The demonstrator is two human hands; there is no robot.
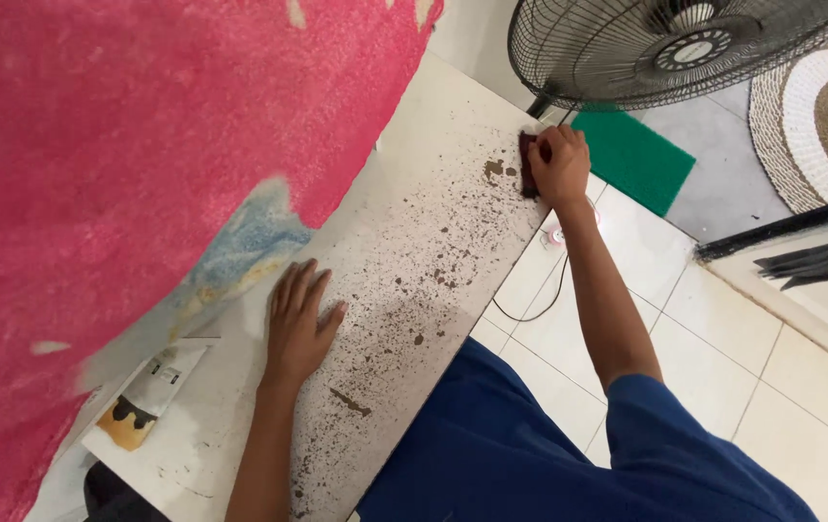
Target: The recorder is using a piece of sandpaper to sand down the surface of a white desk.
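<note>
- The right hand [559, 162] is stretched far out to the far edge of the desk [414, 232], arm nearly straight, fingers curled down over a dark brown pad [527, 166]; its grip is closed on the pad and presses it flat to the desk top.
- The pad sits at the desk's far edge, just beside a brown smear [494, 169] and close under the fan.
- The left hand [300, 324] lies flat on the desk, palm down, fingers spread and pointing away from the body; its grip is wide and holds nothing.
- Brown specks and flakes [424, 280] are scattered over the white desk top between the two hands, with a longer streak [348, 402] near the left forearm.
- A big pink cloth [114, 164] with a pale blue patch covers the left part of the desk, touching the left hand's fingertips.
- A printed paper [148, 396] lies by the left wrist.
- A black fan [665, 43] stands just past the right hand; a green mat [636, 159] and a round woven rug [825, 111] lie on the tiled floor [771, 367].
- A thin cable [540, 304] runs along the floor below the right arm.
</note>
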